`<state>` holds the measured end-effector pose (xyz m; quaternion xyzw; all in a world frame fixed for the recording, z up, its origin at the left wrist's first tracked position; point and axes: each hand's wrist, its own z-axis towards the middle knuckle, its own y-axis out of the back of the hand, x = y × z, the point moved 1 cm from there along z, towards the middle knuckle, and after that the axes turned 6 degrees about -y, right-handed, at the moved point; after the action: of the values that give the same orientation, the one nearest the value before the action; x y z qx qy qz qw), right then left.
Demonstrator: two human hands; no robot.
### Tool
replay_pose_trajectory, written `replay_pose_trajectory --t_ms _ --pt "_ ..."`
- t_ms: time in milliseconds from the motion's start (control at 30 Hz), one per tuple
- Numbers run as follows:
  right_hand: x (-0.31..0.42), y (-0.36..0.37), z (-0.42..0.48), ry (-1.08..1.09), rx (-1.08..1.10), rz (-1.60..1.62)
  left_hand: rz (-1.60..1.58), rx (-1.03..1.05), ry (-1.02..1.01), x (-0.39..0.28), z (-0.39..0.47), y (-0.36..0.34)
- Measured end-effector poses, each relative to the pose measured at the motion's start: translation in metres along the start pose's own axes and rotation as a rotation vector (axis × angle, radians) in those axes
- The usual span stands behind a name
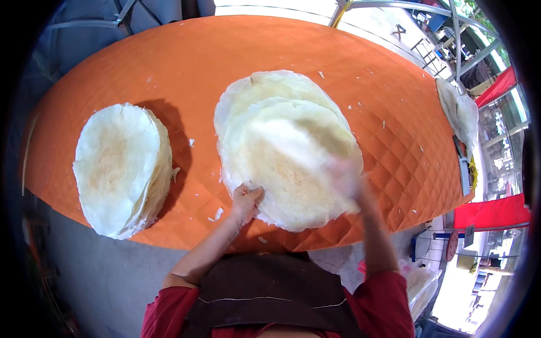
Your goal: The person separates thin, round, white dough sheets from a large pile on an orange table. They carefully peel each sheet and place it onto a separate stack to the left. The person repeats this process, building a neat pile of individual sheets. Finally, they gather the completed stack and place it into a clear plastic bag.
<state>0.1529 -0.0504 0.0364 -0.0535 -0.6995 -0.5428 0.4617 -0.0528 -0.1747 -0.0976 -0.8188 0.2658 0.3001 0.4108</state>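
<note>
A pile of large round pale thin flatbread sheets (pixel 291 186) lies in front of me, tan at the centre and ragged at the rim. My left hand (pixel 247 200) pinches the near left edge of the top sheet between thumb and fingers. Over the right part of the pile, my right hand (pixel 344 177) is smeared by motion. It grips a long whitish piece (pixel 283 137) that slants up to the left across the top sheet; blur hides what it is. Farther sheets (pixel 270 82) stick out beyond the top one.
A taller stack of similar sheets (pixel 114 164) stands on the left of the orange quilted tabletop (pixel 203 55). White scraps (pixel 219 213) are scattered about. At the right edge lie a clear plastic bag (pixel 458 112) and a knife-like tool (pixel 463 175). Metal frame bars (pixel 393 5) cross behind.
</note>
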Motion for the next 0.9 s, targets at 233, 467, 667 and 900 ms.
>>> replay_pose_trajectory --t_ms 233,467,667,900 --pt "0.114 0.066 0.004 0.232 -0.230 -0.458 -0.099 0.138 0.032 0.002 0.002 0.019" --pt "-0.014 -0.025 -0.006 0.203 0.219 -0.165 -0.176 0.140 0.134 -0.015 -0.009 -0.002" --pt "0.118 0.127 0.044 -0.081 -0.037 -0.447 -0.256 0.186 0.194 -0.020 -0.010 0.012" --pt "0.051 -0.032 -0.027 0.288 -0.030 -0.479 -0.273 0.238 0.250 -0.031 -0.022 -0.005"
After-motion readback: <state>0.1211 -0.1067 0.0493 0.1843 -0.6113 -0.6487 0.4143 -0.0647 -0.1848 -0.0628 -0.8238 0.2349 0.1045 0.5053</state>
